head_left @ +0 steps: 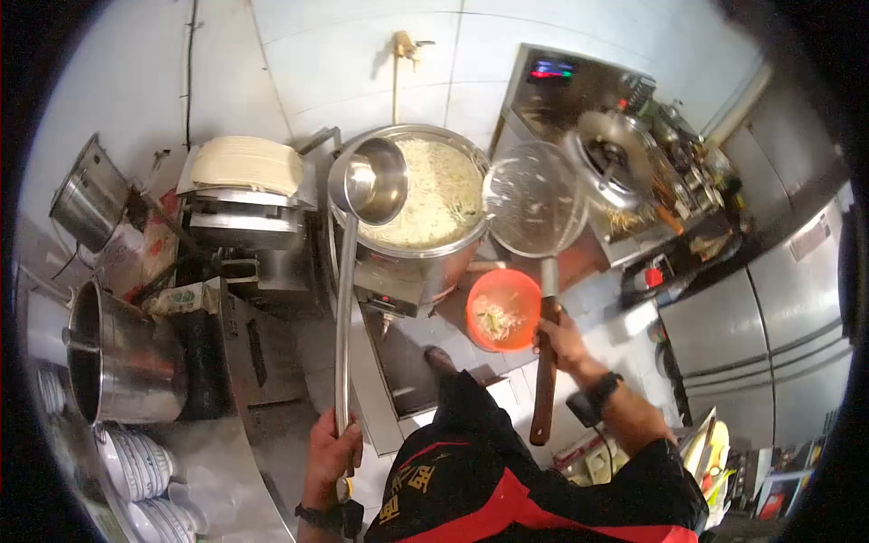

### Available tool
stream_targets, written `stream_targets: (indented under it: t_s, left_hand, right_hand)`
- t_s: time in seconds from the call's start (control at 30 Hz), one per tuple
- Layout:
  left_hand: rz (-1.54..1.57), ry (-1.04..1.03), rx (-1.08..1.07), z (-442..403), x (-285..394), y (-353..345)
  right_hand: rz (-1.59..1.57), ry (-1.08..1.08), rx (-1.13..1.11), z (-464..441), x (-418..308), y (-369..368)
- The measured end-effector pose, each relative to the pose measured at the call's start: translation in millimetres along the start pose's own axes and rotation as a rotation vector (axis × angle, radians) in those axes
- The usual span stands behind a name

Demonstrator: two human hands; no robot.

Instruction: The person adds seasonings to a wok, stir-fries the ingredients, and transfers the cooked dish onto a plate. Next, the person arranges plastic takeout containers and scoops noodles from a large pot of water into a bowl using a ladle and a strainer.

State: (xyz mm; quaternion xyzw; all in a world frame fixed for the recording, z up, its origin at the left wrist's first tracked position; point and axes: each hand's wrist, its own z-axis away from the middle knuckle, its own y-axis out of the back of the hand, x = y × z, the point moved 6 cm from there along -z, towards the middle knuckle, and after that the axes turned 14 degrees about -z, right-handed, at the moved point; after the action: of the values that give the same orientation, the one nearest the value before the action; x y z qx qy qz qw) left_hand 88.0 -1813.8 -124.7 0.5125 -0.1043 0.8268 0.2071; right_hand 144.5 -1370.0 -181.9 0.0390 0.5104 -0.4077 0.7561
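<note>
My left hand [333, 445] grips the lower end of a long-handled steel ladle [345, 299], its bowl at the left rim of a large round pot [425, 252]. Pale noodles [421, 190] with some greens fill the pot. In my right hand [565, 344] is the brown handle of a wide mesh strainer [534, 204]. The strainer's round net is just right of the pot and looks bare, with a few whitish bits on it. Below it stands an orange bucket [506, 282] with some noodles in its bottom.
Stacked pale noodle sheets [246, 165] lie on a metal machine at left. A tall steel pot [136, 357] and stacked bowls [134, 463] line the left counter. At right are a cluttered counter with a round metal pan [615, 163] and steel cabinets [724, 335].
</note>
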Motion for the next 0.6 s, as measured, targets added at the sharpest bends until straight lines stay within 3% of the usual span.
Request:
stream_targets:
  t_s: [0.03, 0.1, 0.17, 0.23, 0.27, 0.4, 0.5, 0.6]
  left_hand:
    - [-0.001, -0.014, 0.000, 2, -1, 1]
    - [-0.116, 0.034, 0.067, 5, -2, 2]
    - [-0.221, 0.088, 0.141, 0, 1, -1]
    - [-0.117, 0.077, 0.149, -3, 6, -12]
    - [-0.072, 0.065, 0.143, -5, 6, -17]
    - [0.024, 0.121, 0.212, -19, 16, -47]
    - [-0.018, 0.185, 0.309, -31, 27, -61]
    - [0.064, 0.218, 0.364, -42, 32, -76]
  right_hand:
    - [0.011, -0.004, -0.014, -17, -4, -5]
    - [0.500, 0.131, 0.016, -68, -18, -16]
    - [0.597, 0.075, -0.041, -109, -38, -32]
    - [1.365, 0.237, -0.120, -153, -61, -48]
    - [1.270, 0.090, -0.125, -148, -73, -64]
    - [1.288, 0.166, -0.364, -229, -58, -69]
    - [0.879, -0.402, -0.329, -228, -44, -106]
    - [0.573, -0.586, -0.357, -229, -17, -125]
